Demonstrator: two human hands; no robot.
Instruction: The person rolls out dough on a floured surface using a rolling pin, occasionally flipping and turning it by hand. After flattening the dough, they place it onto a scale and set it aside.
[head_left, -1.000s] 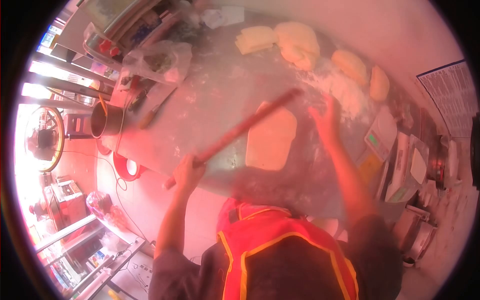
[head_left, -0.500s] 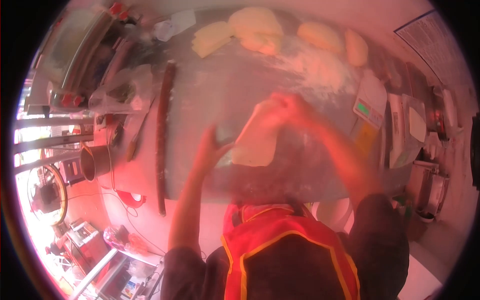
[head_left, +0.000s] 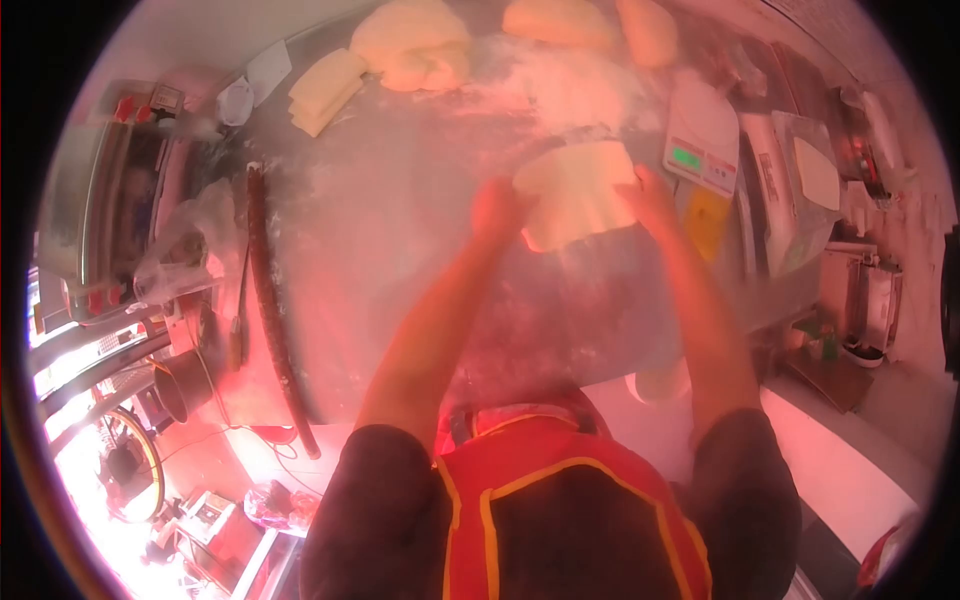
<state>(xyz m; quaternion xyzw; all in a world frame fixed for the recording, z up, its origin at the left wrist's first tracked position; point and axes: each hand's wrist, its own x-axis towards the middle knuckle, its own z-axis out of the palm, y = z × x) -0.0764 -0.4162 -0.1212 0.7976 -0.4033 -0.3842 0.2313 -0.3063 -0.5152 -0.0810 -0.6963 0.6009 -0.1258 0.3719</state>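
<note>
A flat, pale sheet of dough (head_left: 578, 195) is stretched between my two hands, close over the floury grey work surface (head_left: 370, 250). My left hand (head_left: 500, 210) grips its left edge, fingers closed and somewhat blurred. At the opposite edge, my right hand (head_left: 652, 200) pinches the sheet with thumb and fingers. Just beyond the sheet lies a patch of white flour (head_left: 565, 90). A large lump of dough (head_left: 410, 45) rests at the back, beside a stack of flat dough pieces (head_left: 325, 92).
Two more dough lumps, one wide (head_left: 558, 20) and one narrow (head_left: 648, 32), lie at the back. A white scale (head_left: 702, 135) with a green display stands right of my right hand, near a yellow card (head_left: 706, 222). A long brown rod (head_left: 265, 290) lies along the left.
My left hand has come up to the dough and taken its left edge. The sheet has moved away from me and now spreads sideways, with my right hand at its right edge.
</note>
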